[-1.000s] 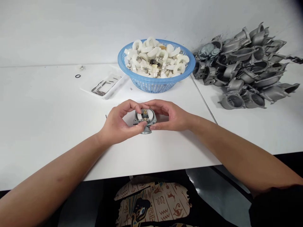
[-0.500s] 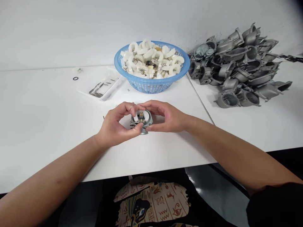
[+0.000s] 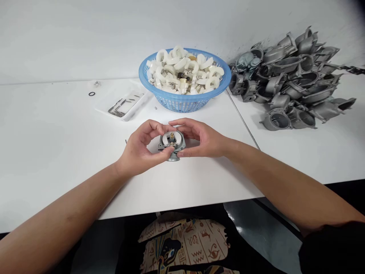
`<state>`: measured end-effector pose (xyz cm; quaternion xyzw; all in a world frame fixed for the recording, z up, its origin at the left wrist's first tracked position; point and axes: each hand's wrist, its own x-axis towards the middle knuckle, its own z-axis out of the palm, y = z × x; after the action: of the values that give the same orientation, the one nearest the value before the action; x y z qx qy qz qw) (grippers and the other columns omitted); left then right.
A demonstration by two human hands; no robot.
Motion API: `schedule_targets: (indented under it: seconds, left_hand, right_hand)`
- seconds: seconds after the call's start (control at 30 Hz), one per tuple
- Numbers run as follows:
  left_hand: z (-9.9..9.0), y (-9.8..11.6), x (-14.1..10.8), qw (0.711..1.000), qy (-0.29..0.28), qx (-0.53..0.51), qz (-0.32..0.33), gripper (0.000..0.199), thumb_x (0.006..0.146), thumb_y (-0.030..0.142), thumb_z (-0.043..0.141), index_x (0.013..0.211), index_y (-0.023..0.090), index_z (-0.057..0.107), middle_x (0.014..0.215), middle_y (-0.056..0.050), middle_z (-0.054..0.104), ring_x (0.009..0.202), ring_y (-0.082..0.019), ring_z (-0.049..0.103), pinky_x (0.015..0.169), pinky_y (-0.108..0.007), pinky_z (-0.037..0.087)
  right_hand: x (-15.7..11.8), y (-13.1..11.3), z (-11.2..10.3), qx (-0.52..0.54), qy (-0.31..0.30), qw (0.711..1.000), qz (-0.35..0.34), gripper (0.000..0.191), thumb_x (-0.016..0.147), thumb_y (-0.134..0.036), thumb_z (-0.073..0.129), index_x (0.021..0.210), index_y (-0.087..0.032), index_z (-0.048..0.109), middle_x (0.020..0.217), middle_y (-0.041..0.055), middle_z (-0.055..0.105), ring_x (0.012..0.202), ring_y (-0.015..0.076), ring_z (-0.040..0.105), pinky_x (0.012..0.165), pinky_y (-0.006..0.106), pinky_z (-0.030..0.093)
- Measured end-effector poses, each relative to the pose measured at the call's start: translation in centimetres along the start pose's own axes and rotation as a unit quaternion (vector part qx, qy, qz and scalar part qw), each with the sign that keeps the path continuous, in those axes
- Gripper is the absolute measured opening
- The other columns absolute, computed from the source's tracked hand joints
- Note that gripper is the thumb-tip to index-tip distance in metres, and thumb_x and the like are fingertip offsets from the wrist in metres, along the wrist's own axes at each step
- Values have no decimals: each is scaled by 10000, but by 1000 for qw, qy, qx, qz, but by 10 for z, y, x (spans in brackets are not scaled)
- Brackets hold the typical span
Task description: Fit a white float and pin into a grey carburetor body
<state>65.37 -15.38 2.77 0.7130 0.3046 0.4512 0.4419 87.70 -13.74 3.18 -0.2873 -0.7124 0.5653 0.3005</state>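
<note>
Between my two hands, low over the white table, is a grey metal carburetor body (image 3: 172, 156). A white U-shaped float (image 3: 178, 139) sits in its open top, curving around a brass jet (image 3: 172, 136). My left hand (image 3: 142, 146) grips the body from the left, its thumb pressed at the near edge by the float's hinge and its index finger by the far rim. My right hand (image 3: 201, 139) holds the right side, thumb at the near right corner, fingers around the back. The undersides of the body and some fingertips are hidden.
A blue plastic basket (image 3: 182, 102) heaped with white floats stands behind my hands. Grey metal carburetor bowls (image 3: 299, 82) are piled at the right. Left of the basket lie a clear tray (image 3: 125, 118) of small metal pins and a black O-ring (image 3: 91, 94). A seam runs across the table.
The float has settled more evenly in the body, and my left index finger has lifted slightly off it toward the far rim. Both hands keep hold; the view has shifted slightly.
</note>
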Motion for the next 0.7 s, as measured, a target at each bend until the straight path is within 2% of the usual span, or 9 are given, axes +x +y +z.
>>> schedule_targets:
  seconds: [0.2,0.37,0.43,0.57,0.63,0.7]
  left_hand:
    - [-2,-1,2,999,-10,-25,-27,360,750,127,761,945,220,473,1122,-103,712,1154,-279,650,848,-407,592]
    - [-5,-2,3,999,4,-31,-36,408,756,138,770,975,229,438,1110,-98,732,1078,-254,684,866,-422,583]
    - [-6,-4,5,999,14,-33,-38,404,761,143,767,972,228,433,1110,-101,732,1051,-245,692,877,-428,576]
    - [-9,-8,9,998,51,-22,-43,422,733,160,782,959,231,433,1115,-97,725,1042,-239,693,887,-427,573]
    - [-11,-9,12,996,76,-7,-41,436,709,165,794,952,236,438,1097,-87,722,1093,-244,678,922,-425,565]
    - [-13,-11,15,994,98,8,-39,438,692,176,804,936,237,444,1065,-75,715,1129,-247,666,957,-423,553]
  right_hand:
    - [1,3,0,-24,17,999,-17,788,718,-315,842,1390,-193,448,1222,106,650,1119,245,650,994,445,529]
    - [0,6,-1,-120,88,988,-48,726,699,-409,852,1329,-241,533,1292,91,618,1179,266,608,1015,470,503]
    - [0,4,0,-186,122,973,-57,720,689,-446,853,1310,-246,549,1318,85,608,1182,278,593,1011,482,492]
    - [-4,-9,6,-315,211,924,-60,645,752,-439,799,1306,-235,539,1324,89,594,1200,296,554,1031,488,446]
    - [-7,-19,10,-351,240,903,-71,517,798,-409,757,1241,-218,570,1225,89,629,1120,276,583,975,447,470]
    - [-10,-27,14,-374,238,890,-102,349,834,-405,721,1102,-205,619,1017,67,665,938,233,616,859,391,496]
